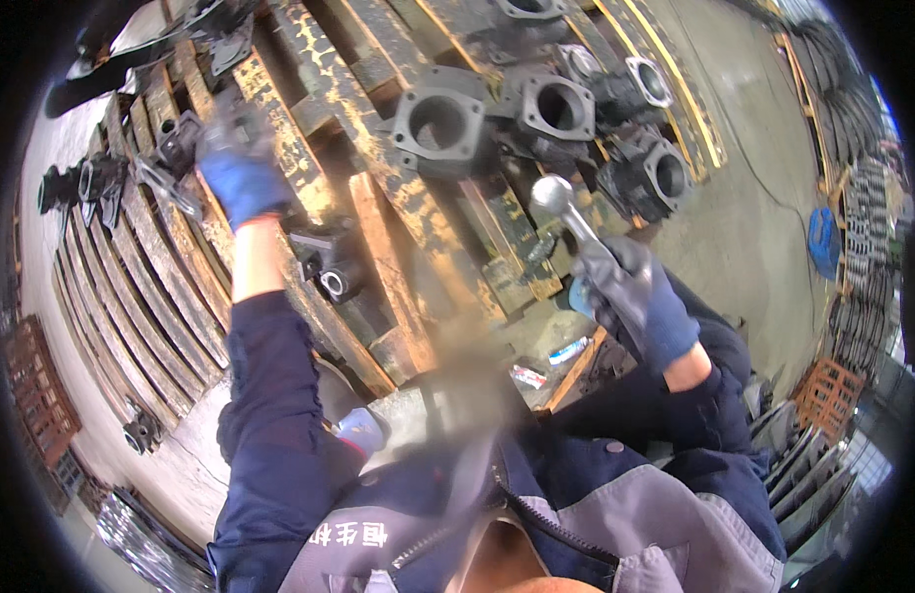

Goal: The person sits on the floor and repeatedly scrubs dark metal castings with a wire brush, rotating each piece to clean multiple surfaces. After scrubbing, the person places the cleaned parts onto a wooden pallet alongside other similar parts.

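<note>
My left hand (242, 183), in a blue glove, reaches over the slatted wooden platform at the upper left. Its fingers are blurred and close around a small dark metal casting (242, 127), which is smeared by motion too. In my right hand (640, 301), gloved in grey and blue, is a hammer (553, 195) with a shiny round steel head. The hammer head points up and to the left, just short of a flanged casting (439, 124) with a large round bore. Another small dark casting (329, 265) with a bright ring sits between my hands.
More flanged castings (558, 107) are grouped at the upper right of the wooden slats (398, 198). Dark castings (101, 183) stand at the far left. A loose plank (388, 267) lies across the gaps. Small tubes (569, 351) lie near my body; a blue container (823, 242) stands at right.
</note>
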`<state>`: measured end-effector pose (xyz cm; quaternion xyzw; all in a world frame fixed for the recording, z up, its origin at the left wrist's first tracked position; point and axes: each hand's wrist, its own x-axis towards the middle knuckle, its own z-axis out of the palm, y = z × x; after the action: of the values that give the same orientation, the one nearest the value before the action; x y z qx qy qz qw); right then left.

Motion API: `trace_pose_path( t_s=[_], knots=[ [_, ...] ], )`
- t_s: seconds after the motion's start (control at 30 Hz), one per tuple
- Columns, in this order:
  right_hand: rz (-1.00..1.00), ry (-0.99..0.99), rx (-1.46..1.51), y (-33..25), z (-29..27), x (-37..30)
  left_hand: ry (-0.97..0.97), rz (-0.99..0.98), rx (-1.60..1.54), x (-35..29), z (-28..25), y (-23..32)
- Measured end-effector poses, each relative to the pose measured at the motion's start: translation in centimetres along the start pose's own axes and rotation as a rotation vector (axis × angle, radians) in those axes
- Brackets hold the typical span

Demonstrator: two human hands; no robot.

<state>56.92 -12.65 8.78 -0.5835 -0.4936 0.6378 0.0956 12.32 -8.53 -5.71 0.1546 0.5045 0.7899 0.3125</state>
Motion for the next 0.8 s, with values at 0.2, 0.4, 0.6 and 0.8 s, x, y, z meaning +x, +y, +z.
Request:
trace_pose_path(
  t_s=[0.2,0.4,0.6,0.8],
  knots=[
    [0.007,0.227,-1.252,1.0,-2.0,5.7,-0.903,0.568,1.696,-12.6,12.3,-5.3],
    [-0.137,0.061,-1.334,5.8,-3.5,12.5,-1.129,0.474,1.703,-11.9,13.2,-4.3],
    [-0.288,0.239,-1.564,10.0,-3.2,16.6,-0.864,0.228,1.128,-12.0,12.0,-0.2],
    [-0.267,0.353,-1.498,8.7,-1.2,15.9,-0.155,-0.864,-0.229,-16.7,4.3,3.8]
  ],
)
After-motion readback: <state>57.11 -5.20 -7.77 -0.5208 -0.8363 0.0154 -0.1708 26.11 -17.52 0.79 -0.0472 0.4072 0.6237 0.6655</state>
